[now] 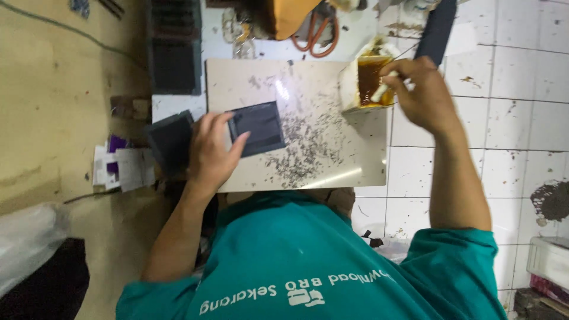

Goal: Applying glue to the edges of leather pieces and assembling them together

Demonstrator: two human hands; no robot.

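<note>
My left hand (208,153) rests flat on the left edge of a dark grey rectangular piece (261,127), pressing it onto a beige work board (332,172). My right hand (418,95) grips a small pale brush handle (379,92). Its tip is dipped in an open white container of amber glue (366,80) at the board's far right corner. Grey shavings (308,148) are scattered over the middle of the board. My teal shirt fills the bottom of the view.
A stack of dark grey pieces (170,142) lies just left of my left hand. Beyond it stands a dark ribbed block (175,47). Purple and white paper scraps (121,165) lie on the left, orange tubing (317,38) at the top, white floor tiles (510,118) on the right.
</note>
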